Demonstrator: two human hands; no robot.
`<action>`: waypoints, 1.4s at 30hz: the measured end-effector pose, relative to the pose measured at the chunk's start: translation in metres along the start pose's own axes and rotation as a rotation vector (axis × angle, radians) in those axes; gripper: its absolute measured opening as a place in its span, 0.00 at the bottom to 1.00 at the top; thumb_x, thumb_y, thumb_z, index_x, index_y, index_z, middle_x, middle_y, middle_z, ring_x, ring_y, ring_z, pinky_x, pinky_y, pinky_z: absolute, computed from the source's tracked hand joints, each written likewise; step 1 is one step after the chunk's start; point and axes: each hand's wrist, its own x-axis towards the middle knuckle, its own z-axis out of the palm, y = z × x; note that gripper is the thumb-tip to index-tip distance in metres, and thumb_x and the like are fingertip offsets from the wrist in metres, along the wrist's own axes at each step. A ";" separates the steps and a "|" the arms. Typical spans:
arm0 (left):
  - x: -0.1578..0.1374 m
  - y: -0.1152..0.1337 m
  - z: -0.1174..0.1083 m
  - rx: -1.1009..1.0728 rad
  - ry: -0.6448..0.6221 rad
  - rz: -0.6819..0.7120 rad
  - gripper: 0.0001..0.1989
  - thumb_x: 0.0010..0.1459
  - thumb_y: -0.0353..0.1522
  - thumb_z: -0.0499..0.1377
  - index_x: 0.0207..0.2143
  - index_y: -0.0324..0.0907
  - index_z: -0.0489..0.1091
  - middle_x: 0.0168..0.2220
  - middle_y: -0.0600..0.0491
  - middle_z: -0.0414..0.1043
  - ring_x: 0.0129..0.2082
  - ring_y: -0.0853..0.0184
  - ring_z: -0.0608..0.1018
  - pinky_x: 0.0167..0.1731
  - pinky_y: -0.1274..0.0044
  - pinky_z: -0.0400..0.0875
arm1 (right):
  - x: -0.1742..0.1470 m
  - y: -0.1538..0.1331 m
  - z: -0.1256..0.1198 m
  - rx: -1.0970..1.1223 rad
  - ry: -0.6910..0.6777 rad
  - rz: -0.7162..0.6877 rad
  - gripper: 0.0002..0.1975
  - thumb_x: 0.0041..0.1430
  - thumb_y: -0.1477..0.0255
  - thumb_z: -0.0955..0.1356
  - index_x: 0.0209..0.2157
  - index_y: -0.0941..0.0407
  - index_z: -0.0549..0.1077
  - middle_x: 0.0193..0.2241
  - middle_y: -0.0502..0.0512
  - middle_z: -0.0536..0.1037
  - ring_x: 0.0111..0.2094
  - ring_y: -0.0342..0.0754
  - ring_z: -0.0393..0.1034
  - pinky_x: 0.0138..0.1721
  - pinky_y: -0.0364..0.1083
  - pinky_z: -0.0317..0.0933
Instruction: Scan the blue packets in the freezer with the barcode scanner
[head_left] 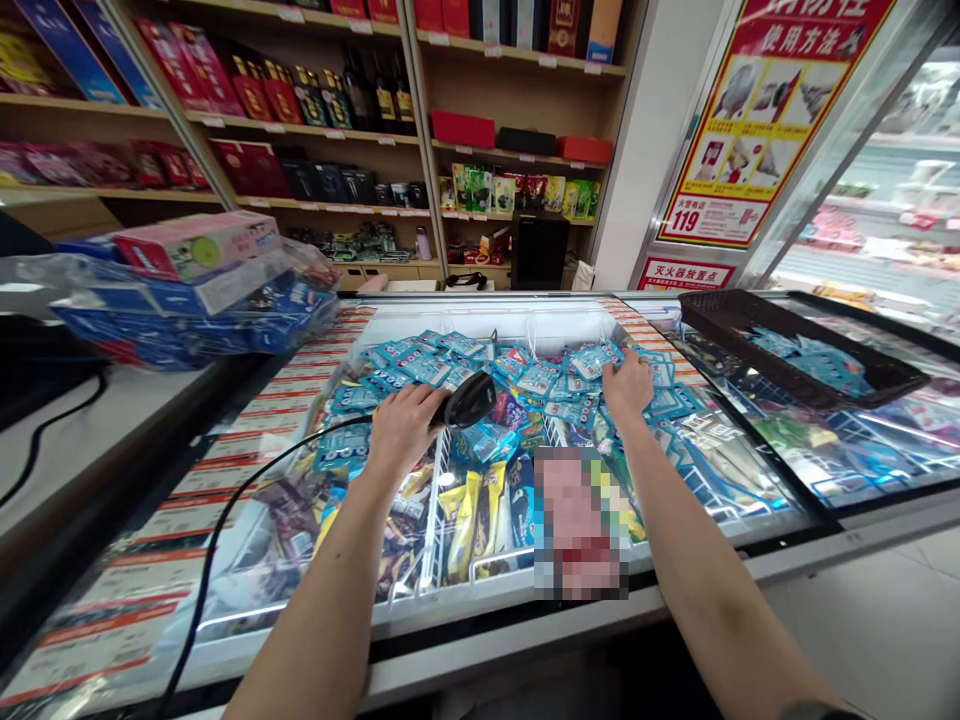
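Bare forearms [319, 600] lead to the left hand [405, 425], fingers closed around a black scanner [472, 400], and the right hand [630, 388], fingers touching a blue packet [595, 361] — whether pinching it, I cannot tell. Scanning appears in hand, calling for scanner and packet lined up. More packets [420, 367] lie across the freezer [517, 632] — stocked shelves [300, 128] stand behind.

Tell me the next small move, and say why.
Probably bring the blue packet at the right hand nearer the black scanner: the left hand holds that corded scanner, and a gap separates it from the packet.
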 end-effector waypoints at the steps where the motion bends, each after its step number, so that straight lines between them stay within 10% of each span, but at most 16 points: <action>1: 0.000 0.000 0.000 0.000 -0.001 -0.001 0.19 0.52 0.33 0.60 0.48 0.45 0.66 0.42 0.48 0.72 0.44 0.56 0.71 0.39 0.68 0.62 | 0.000 0.001 0.000 -0.023 0.017 -0.030 0.22 0.55 0.70 0.61 0.51 0.60 0.67 0.47 0.68 0.68 0.50 0.59 0.61 0.45 0.54 0.56; 10: -0.001 -0.002 0.002 0.001 0.002 -0.003 0.19 0.51 0.33 0.60 0.47 0.45 0.66 0.42 0.48 0.72 0.45 0.56 0.71 0.40 0.68 0.63 | -0.013 -0.009 0.006 -0.096 -0.023 -0.384 0.18 0.60 0.63 0.60 0.47 0.54 0.73 0.54 0.61 0.67 0.54 0.61 0.55 0.51 0.58 0.47; 25: -0.002 -0.003 0.002 0.016 0.003 -0.006 0.20 0.51 0.34 0.61 0.48 0.45 0.66 0.43 0.48 0.71 0.44 0.55 0.71 0.40 0.67 0.63 | -0.014 -0.005 0.007 -0.270 -0.018 -0.156 0.22 0.58 0.64 0.60 0.46 0.67 0.68 0.44 0.74 0.71 0.48 0.65 0.61 0.48 0.60 0.50; 33: -0.002 -0.002 0.000 0.006 -0.005 -0.010 0.20 0.51 0.34 0.61 0.48 0.45 0.66 0.42 0.47 0.71 0.44 0.54 0.71 0.39 0.66 0.63 | -0.019 -0.008 0.011 -0.239 -0.085 -0.493 0.21 0.62 0.63 0.58 0.53 0.53 0.67 0.59 0.60 0.63 0.59 0.60 0.49 0.57 0.63 0.36; 42: -0.003 -0.006 -0.004 0.000 -0.004 -0.056 0.19 0.52 0.33 0.59 0.48 0.46 0.66 0.43 0.48 0.72 0.45 0.55 0.71 0.41 0.67 0.62 | -0.021 -0.008 0.018 -0.182 -0.134 -0.472 0.22 0.63 0.60 0.57 0.49 0.56 0.71 0.52 0.65 0.69 0.56 0.61 0.55 0.57 0.65 0.37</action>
